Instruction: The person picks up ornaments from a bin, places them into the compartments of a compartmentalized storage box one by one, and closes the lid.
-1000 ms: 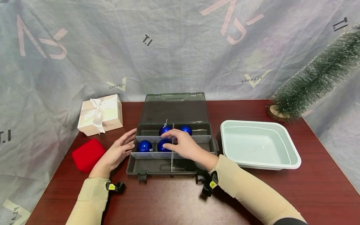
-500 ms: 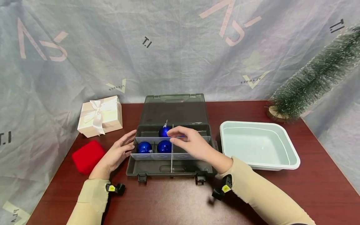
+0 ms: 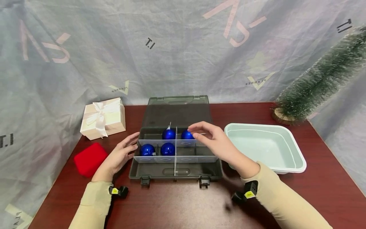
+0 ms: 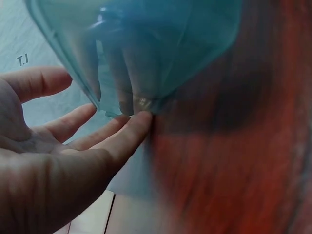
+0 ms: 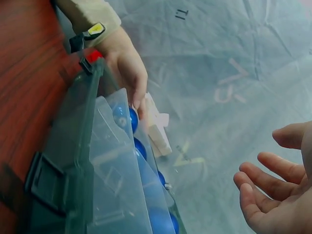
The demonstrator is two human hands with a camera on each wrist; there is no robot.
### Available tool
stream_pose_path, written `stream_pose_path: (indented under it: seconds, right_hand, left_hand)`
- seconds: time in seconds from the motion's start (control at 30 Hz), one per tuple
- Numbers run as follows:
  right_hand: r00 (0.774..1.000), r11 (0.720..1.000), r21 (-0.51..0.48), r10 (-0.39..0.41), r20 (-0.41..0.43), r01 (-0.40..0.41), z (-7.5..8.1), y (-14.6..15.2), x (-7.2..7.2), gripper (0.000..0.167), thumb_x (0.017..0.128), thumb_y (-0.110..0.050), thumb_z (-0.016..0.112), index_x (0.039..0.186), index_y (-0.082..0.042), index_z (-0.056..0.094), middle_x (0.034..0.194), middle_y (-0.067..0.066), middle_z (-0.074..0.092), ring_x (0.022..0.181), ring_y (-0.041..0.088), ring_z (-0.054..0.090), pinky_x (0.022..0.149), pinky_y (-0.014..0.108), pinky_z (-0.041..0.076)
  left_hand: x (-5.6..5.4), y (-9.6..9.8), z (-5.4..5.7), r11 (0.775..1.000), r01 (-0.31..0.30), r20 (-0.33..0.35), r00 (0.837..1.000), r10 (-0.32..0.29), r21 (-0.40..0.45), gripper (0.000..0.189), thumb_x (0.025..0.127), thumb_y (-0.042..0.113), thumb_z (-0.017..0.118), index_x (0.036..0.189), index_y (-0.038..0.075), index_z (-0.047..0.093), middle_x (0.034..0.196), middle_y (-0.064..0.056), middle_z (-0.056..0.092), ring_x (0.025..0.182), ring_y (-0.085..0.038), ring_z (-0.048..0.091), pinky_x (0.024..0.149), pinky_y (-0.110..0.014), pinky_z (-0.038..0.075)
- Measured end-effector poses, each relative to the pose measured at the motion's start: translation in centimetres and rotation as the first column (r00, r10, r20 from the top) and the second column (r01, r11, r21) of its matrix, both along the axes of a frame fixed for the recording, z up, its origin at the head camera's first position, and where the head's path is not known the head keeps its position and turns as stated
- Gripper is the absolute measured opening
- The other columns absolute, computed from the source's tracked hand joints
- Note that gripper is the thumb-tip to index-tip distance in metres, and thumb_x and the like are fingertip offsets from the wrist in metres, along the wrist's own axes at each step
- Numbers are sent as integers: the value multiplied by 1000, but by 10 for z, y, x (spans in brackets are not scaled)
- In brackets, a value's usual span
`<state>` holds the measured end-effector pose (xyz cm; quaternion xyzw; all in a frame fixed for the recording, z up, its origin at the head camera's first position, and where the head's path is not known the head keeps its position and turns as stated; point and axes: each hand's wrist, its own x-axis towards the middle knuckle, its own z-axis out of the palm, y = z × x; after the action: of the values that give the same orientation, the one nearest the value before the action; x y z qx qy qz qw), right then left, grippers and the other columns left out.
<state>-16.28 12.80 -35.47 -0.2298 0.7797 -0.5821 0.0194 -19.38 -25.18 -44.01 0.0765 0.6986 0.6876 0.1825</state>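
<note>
A smoky grey plastic organizer box [image 3: 152, 170] lies with its lid [image 3: 177, 114] folded back. Blue Christmas baubles [image 3: 168, 149] sit in its compartments: two in the middle row at left, one in the back row at left, and another bauble [image 3: 187, 135] right of the back divider. My right hand [image 3: 221, 143] hovers over the box's right side, its fingertips overlapping that bauble in the head view. In the right wrist view the right hand [image 5: 282, 187] holds nothing, fingers loosely bent. My left hand [image 3: 120, 156] rests its fairly straight fingertips against the box's left wall [image 4: 161, 63].
A pale green basin [image 3: 264, 149] stands right of the box. Behind it, a small frosted Christmas tree [image 3: 317, 82] leans in at the right. A cream gift box [image 3: 103, 118] with a ribbon and a red velvety box [image 3: 90, 159] lie at the left.
My right hand has moved rightward from the middle-row bauble to over the back-right bauble, uncovering the others. The left hand stays at the box's left side.
</note>
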Motion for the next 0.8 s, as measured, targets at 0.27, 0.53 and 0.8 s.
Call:
stream_pose_path:
  seconds: [0.27,0.53,0.8]
  right_hand:
    - [1000,999,20,-31,-3,31,2,23,-2,26,103,-11,61,128,-3,65,125,9,68,119,29,63,96,28,51]
    - [997,992,110,-69,27,66,18,42,-7,32,104,-19,61,133,-6,66,125,7,70,106,21,68,81,32,55]
    - [975,994,-109,8,220,16,33,63,-37,41,108,-13,51,141,12,52,134,16,64,119,15,64,102,33,48]
  left_hand:
    - [0,2,8,999,-34,-44,998,33,-20,59,106,7,45,160,-1,21,163,-25,23,147,-42,26,117,-57,25]
    - [-13,11,43,985,-171,-127,976,174,32,50,108,8,45,154,-8,33,153,-20,40,139,-22,44,115,-36,34]
    - [-50,19,83,988,-153,-94,984,154,20,53,109,19,44,152,-11,34,150,-20,44,138,-25,45,117,-42,30]
